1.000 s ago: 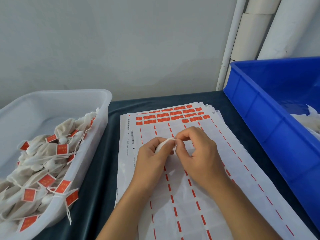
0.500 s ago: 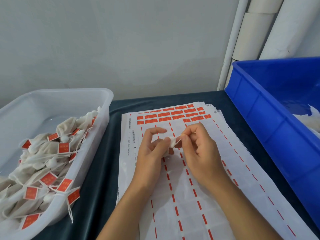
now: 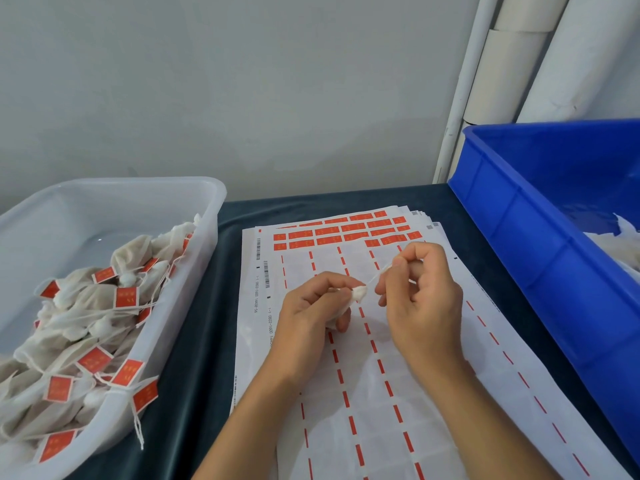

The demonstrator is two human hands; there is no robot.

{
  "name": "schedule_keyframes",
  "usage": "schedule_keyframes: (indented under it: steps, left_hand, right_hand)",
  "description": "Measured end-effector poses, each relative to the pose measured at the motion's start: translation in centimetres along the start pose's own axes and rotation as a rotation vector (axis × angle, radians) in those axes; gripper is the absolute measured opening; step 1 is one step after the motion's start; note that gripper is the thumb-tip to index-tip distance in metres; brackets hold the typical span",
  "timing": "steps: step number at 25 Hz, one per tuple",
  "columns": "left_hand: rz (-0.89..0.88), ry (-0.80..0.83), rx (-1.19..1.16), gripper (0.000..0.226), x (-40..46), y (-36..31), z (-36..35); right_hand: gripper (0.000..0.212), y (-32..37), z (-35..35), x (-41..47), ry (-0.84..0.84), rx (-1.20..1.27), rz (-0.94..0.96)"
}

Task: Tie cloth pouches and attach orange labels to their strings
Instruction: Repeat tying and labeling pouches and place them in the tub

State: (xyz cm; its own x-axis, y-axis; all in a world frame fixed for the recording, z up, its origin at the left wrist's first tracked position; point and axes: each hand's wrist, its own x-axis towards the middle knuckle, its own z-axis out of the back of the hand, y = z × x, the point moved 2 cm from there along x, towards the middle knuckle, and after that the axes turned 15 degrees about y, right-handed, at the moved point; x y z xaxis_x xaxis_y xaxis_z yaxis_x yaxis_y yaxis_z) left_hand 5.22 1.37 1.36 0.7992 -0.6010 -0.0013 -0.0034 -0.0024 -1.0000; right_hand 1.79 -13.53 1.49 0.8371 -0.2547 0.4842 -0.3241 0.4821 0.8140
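Far left, a clear plastic tub (image 3: 211,216) heaped with tagged pouches. Centre, left hand (image 3: 311,317) curls its grip round a small white cloth pouch (image 3: 359,293) above the label sheets (image 3: 346,393); right hand (image 3: 422,299) pinches its thin white string (image 3: 379,273) taut. Blue plastic crate (image 3: 519,244) at right.

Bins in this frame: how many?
2. A clear bin sits at the left, full of labelled pouches; a blue bin sits at the right, cut off by the frame edge, so its contents are mostly hidden.
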Motion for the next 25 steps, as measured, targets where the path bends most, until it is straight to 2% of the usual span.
schedule_keyframes:
  steps: [5, 10, 16, 21, 23, 25]
  left_hand:
    - [-0.006, 0.017, 0.13, 0.019, -0.1, -0.2, -0.2]
    - [0.037, -0.024, 0.23, 0.028, 0.2, 0.3, -0.5]
    - [0.06, -0.073, 0.108, 0.029, 0.2, 0.3, 0.0]
    - [0.094, -0.163, 0.001, 0.025, 0.2, 0.2, 0.3]
    - [0.103, -0.185, -0.014, 0.024, 0.3, 0.1, 0.4]
    - [0.11, -0.187, -0.011, 0.024, 0.4, 0.1, 0.3]
  right_hand:
    - [0.003, 0.0, -0.3, 0.2, 0.163, -0.049, 0.041]
    - [0.003, -0.2, 0.0, 0.3, 0.169, -0.166, 0.024]
    - [0.011, -0.5, 1.5, 2.1, 0.23, -0.109, -0.179]
    - [0.018, 0.5, 3.8, 4.3, 0.292, 0.059, -0.33]
    - [0.015, 0.5, 4.3, 5.1, 0.289, 0.023, -0.394]
    - [0.016, 0.1, 4.2, 6.1, 0.322, -0.12, -0.439]
